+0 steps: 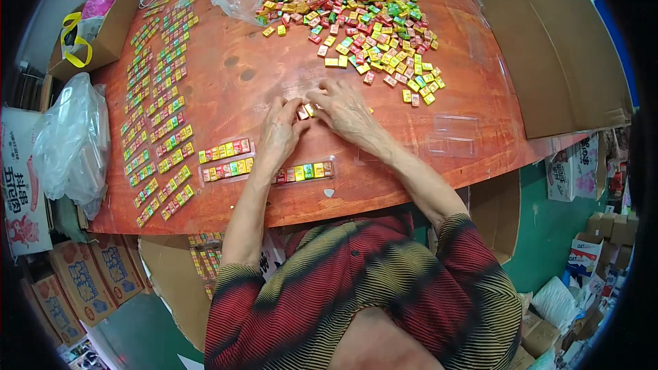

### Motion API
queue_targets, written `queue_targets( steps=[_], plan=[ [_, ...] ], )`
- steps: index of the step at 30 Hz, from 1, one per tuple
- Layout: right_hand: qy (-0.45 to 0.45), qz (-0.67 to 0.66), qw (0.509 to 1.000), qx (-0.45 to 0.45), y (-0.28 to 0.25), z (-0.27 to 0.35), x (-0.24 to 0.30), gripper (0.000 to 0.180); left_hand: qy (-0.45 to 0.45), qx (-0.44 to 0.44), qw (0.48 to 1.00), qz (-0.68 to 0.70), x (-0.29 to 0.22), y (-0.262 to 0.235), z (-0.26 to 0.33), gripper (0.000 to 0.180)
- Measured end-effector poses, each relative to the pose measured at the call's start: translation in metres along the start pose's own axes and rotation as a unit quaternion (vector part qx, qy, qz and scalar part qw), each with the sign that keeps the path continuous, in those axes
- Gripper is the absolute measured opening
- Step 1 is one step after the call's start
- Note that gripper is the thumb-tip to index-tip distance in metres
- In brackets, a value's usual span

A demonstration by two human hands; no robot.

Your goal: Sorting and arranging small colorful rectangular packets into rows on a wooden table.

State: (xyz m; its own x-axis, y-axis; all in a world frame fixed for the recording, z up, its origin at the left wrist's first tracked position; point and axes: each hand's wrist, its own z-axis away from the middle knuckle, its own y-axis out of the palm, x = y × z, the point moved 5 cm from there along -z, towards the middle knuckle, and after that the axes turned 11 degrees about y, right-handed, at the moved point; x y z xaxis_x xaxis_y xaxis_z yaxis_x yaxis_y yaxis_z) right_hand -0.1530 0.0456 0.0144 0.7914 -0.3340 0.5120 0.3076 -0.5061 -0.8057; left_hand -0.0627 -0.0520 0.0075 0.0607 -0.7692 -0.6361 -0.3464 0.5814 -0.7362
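At the far left, a clear plastic bag (pixel 72 140) bulges off the edge of the reddish wooden table (pixel 274 48), with a cardboard box (pixel 103 27) holding a yellow-handled bag behind it. Just inside that edge run long columns of filled candy strips (pixel 157 96), packed close and leaving little spare room on that side. Right of them lies a bare stretch of wood, open up to the hands.

Three filled clear trays (pixel 226 159) lie by the near edge, two beside the left wrist and one partly under the left forearm. The left hand (pixel 281 130) lies palm down, fingers curled, its tips pinching small wrapped candies (pixel 306 111) against the tabletop. The right hand (pixel 343 109) meets it from the right, fingers bent and closed on the same little cluster (the two sets of fingertips touch around it). Both forearms come up from the lower edge, out of striped red and olive sleeves.

Beyond the hands spreads a loose heap of red, yellow and green candies (pixel 356 20), well apart from the near edge. Empty clear trays (pixel 449 137) lie right of the right forearm. Tall cardboard sheets (pixel 555 48) wall off the table's right side; below them, green floor and stacked boxes (pixel 596 233).
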Motion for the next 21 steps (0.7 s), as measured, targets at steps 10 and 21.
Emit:
queue_targets(
  steps=[10,21],
  plan=[
    [0.029,-0.023,0.999,0.015,-0.014,0.001,-0.016,0.035,0.0,-0.016,1.0,-0.006,-0.008,-0.005,0.001,0.045],
    [0.197,-0.012,0.98,0.033,-0.068,0.027,-0.074,0.031,0.0,0.001,1.0,0.005,-0.005,0.0,-0.002,0.037]
  ],
)
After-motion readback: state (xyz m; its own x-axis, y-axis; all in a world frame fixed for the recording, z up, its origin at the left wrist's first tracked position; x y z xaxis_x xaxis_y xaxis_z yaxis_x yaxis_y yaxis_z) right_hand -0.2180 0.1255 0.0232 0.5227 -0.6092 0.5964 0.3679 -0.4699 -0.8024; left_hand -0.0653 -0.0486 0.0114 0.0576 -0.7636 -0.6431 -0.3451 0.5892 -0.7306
